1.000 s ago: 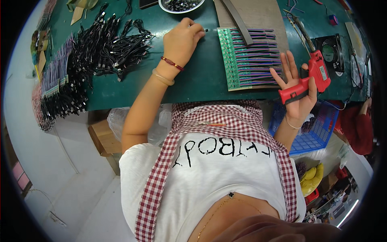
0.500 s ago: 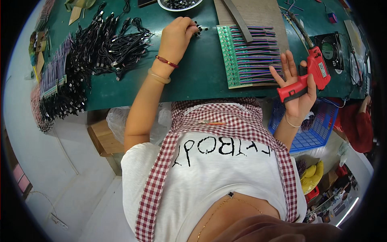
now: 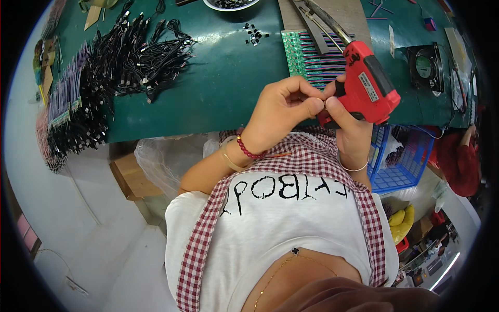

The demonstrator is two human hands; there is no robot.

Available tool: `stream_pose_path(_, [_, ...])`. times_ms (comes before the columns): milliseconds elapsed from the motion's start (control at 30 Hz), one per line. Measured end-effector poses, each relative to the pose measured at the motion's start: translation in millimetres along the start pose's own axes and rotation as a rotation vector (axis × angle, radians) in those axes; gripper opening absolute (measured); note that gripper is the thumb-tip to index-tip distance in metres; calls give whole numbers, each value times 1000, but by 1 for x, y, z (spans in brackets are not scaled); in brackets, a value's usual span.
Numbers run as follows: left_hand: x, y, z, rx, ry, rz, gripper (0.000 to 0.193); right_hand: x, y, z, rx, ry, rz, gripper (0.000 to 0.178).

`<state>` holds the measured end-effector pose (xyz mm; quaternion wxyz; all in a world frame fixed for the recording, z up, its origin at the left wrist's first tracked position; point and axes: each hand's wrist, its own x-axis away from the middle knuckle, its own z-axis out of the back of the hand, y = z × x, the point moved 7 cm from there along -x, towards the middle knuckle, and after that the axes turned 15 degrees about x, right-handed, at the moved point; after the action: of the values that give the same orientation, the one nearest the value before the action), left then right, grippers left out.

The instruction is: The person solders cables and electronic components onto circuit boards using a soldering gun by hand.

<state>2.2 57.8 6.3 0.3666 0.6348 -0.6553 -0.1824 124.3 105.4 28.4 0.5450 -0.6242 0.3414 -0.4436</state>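
Observation:
My left hand [image 3: 288, 106] is closed in a pinch, its fingertips meeting those of my right hand [image 3: 353, 127] just above the table's near edge. Whatever is between the fingertips is too small to make out. My right hand is wrapped round the handle of a red soldering gun [image 3: 366, 86], whose metal tip points up and away to the left. Under the gun lies a panel of green circuit boards [image 3: 295, 54] with rows of dark, purple and blue wires. Several small black parts [image 3: 254, 35] lie loose beyond my left hand.
A white bowl [image 3: 231, 8] of small black parts stands at the far edge. Bundles of black cables [image 3: 150, 57] cover the table's left. A grey metal bar [image 3: 312, 31] rests across the wires. A black fan [image 3: 427, 67] sits at right, above a blue basket [image 3: 403, 171].
My left hand has moved from the loose black parts to meet my right hand. The right hand has swung the soldering gun leftward and closed its fingers.

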Motion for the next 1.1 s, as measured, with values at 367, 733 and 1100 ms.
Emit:
stream_pose_path(367, [0,9,-2,-286,19,-65,12,5,-5,2,444,81,102,14])
stream_pose_path(733, [-17,7,12,-447,-110,170,14,-2,1,1,435,91,56,14])
stream_pose_path(1100, [-97,21,96,-367,-6,291,15,1,20,44,365,70,-80,24])
